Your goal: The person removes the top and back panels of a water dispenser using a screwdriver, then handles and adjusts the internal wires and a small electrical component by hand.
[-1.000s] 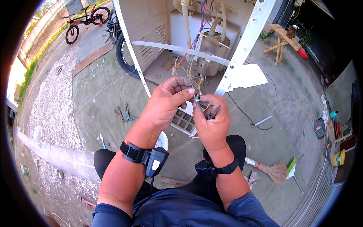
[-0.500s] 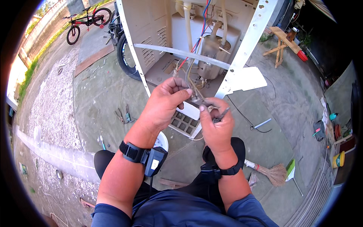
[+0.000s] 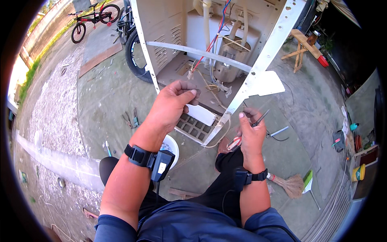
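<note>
My left hand [image 3: 177,99] is closed in a pinch in front of the open metal cabinet [image 3: 238,105]; whatever its fingertips hold, if anything, is too small to make out. To its right, outside the cabinet's front post, my right hand [image 3: 253,131] grips needle-nose pliers [image 3: 261,117]. Their dark jaws point up and away, and red-and-white handles show below the palm. Inside the cabinet, loose yellowish wires [image 3: 210,85] lie near the bottom beside a metal tank [image 3: 227,60]. Red and blue wires [image 3: 217,34] hang down in front of it. Neither hand touches these wires.
A strap [image 3: 197,53] crosses the cabinet's opening. Behind my left forearm stands a white bucket [image 3: 172,147]. Two hand tools [image 3: 131,119] lie on the floor at left. A broom [image 3: 288,184] and a white sheet [image 3: 266,84] are at right; a bicycle [image 3: 94,19] stands far left.
My hands have moved apart, the right one swinging right and slightly down with the pliers. The wires between them have been let go and now lie inside the cabinet.
</note>
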`<state>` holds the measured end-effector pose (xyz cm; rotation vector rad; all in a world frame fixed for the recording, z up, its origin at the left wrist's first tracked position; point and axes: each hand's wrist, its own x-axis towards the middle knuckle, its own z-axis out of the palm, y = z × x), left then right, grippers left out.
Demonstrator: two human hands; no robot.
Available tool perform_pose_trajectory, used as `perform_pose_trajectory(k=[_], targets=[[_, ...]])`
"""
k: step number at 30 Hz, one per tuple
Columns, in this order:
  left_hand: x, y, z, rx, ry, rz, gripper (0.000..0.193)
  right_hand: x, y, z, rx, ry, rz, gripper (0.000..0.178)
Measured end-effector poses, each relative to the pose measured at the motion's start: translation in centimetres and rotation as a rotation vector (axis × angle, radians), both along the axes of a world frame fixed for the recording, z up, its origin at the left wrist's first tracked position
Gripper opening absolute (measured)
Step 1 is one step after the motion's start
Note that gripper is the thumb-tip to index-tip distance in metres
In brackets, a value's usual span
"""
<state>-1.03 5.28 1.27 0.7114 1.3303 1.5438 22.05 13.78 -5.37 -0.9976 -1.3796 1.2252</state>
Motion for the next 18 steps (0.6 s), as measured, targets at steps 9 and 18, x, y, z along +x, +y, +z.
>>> perform_pose_trajectory(k=[9, 18], targets=[[-1.3, 2.1, -1.3, 0.017, 0.428, 0.274, 0.040, 0.2, -1.5, -0.8, -0.201, -0.060, 0.189, 0.024], [-1.1, 3.8, -0.8, 0.010, 0.270, 0.172, 0.044, 0.1, -1.1, -1.8, -0.233, 0.006, 0.199, 0.018]])
